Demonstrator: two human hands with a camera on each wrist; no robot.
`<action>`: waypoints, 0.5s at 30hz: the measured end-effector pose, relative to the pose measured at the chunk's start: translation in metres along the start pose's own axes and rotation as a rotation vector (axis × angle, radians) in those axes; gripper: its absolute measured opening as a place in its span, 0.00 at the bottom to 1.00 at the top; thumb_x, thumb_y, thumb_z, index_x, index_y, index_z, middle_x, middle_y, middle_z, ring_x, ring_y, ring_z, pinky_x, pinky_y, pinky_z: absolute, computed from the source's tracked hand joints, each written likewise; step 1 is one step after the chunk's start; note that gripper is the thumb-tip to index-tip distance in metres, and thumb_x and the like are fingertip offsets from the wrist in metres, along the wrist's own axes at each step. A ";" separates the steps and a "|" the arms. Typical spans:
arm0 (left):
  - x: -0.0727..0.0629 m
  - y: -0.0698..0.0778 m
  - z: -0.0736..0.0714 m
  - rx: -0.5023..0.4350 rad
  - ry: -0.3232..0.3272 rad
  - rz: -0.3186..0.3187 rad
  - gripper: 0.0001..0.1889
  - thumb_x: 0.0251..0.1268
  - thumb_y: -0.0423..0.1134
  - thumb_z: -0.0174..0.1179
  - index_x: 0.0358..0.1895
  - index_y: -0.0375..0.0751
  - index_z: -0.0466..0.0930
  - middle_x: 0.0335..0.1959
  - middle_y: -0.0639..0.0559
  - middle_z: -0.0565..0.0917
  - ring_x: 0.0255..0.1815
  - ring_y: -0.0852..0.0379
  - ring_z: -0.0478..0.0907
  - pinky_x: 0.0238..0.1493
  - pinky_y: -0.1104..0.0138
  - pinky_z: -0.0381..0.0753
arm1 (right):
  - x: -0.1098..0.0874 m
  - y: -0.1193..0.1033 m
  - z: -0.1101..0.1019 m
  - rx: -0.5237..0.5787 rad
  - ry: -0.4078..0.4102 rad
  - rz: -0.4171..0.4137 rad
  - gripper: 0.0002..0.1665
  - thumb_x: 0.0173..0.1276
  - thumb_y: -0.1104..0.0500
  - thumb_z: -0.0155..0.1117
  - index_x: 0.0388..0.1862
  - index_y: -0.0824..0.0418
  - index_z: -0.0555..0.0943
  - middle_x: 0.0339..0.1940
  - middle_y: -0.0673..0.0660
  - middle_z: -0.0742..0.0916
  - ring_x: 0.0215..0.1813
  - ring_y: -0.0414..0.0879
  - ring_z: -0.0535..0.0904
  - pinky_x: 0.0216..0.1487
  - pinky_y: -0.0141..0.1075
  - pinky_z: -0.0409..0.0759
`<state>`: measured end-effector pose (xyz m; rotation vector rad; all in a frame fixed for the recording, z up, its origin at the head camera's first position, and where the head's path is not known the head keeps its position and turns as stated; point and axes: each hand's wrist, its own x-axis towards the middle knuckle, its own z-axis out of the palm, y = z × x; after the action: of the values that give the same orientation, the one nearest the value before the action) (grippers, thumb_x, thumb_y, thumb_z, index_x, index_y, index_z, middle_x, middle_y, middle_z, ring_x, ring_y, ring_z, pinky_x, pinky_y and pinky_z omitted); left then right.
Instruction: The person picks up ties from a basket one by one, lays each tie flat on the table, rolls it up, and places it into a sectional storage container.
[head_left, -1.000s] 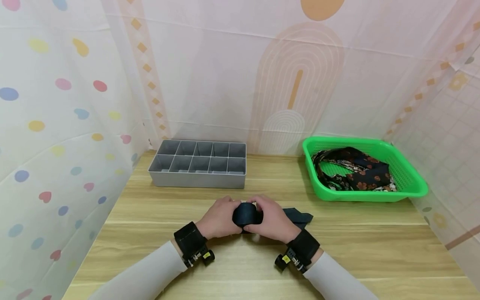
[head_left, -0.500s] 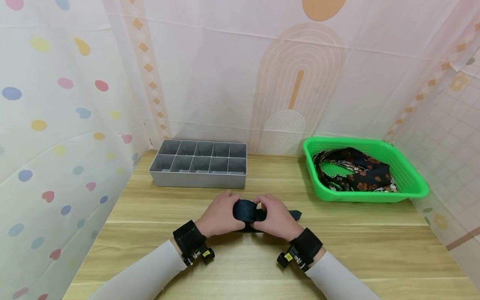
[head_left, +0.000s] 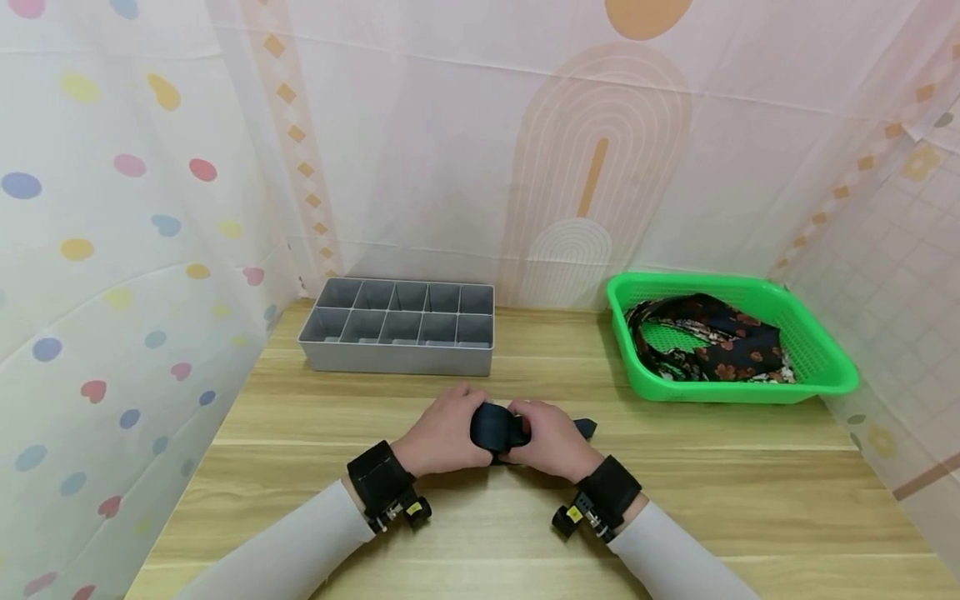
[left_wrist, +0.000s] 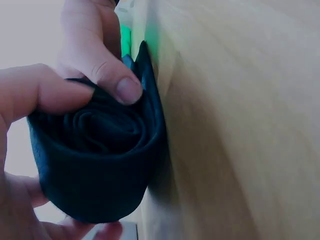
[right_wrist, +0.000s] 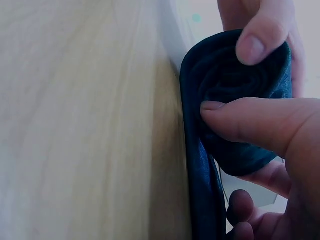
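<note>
A dark teal necktie (head_left: 490, 428), mostly wound into a thick roll, stands on the table in front of me. My left hand (head_left: 445, 433) grips the roll from the left, its thumb on the near side and its fingers around the far side. From the right, my right hand (head_left: 553, 442) holds the same roll, with its thumb (right_wrist: 235, 117) against the coiled edge. Spiral layers show in both wrist views. A short flat tail with a pointed tip (head_left: 587, 428) sticks out past the right hand, along the wood.
Behind the left hand stands a grey divided box (head_left: 397, 360) with several compartments. At the back right is a green plastic basket (head_left: 817, 350) holding dark flowered fabric (head_left: 738, 350). Patterned curtains (head_left: 420, 150) hang behind and on both sides of the wooden table (head_left: 720, 500).
The necktie's tail beyond my right hand has become shorter as the tie winds onto the roll. Both hands stay around the roll, with small shifts of the fingers.
</note>
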<state>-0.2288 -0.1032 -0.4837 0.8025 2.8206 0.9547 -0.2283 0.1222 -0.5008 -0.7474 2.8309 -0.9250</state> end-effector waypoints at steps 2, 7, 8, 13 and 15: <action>0.001 -0.002 -0.004 0.011 -0.039 -0.002 0.36 0.42 0.46 0.82 0.60 0.45 0.81 0.52 0.48 0.82 0.48 0.52 0.78 0.49 0.56 0.80 | 0.000 0.000 0.000 -0.003 -0.001 0.006 0.21 0.56 0.52 0.85 0.44 0.50 0.83 0.27 0.47 0.79 0.32 0.41 0.74 0.39 0.36 0.73; 0.000 -0.007 -0.013 0.045 -0.120 -0.042 0.46 0.37 0.44 0.86 0.68 0.43 0.78 0.53 0.46 0.83 0.50 0.48 0.78 0.51 0.52 0.82 | 0.001 -0.001 0.000 -0.012 -0.011 0.024 0.22 0.56 0.51 0.85 0.44 0.50 0.82 0.26 0.47 0.78 0.31 0.41 0.73 0.36 0.35 0.72; -0.001 -0.008 -0.013 0.051 -0.125 -0.048 0.47 0.36 0.44 0.87 0.68 0.42 0.78 0.53 0.45 0.83 0.50 0.47 0.78 0.51 0.52 0.82 | 0.001 -0.001 0.000 -0.015 -0.012 0.026 0.22 0.56 0.51 0.85 0.44 0.50 0.82 0.26 0.47 0.78 0.31 0.41 0.73 0.36 0.35 0.71; 0.000 -0.011 -0.005 0.094 -0.080 -0.037 0.39 0.40 0.47 0.85 0.60 0.43 0.82 0.46 0.46 0.82 0.46 0.47 0.77 0.47 0.53 0.80 | 0.001 -0.001 -0.001 -0.020 -0.015 0.025 0.21 0.56 0.51 0.85 0.44 0.50 0.82 0.27 0.47 0.79 0.31 0.40 0.73 0.36 0.34 0.72; 0.001 -0.012 -0.001 0.115 -0.052 -0.037 0.34 0.43 0.47 0.84 0.58 0.44 0.84 0.44 0.47 0.81 0.45 0.47 0.76 0.47 0.54 0.79 | 0.000 -0.002 -0.002 -0.012 -0.017 0.021 0.21 0.56 0.51 0.85 0.44 0.51 0.83 0.27 0.47 0.80 0.31 0.41 0.74 0.37 0.34 0.72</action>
<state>-0.2349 -0.1111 -0.4900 0.7714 2.8563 0.7605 -0.2282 0.1219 -0.4982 -0.7225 2.8268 -0.8946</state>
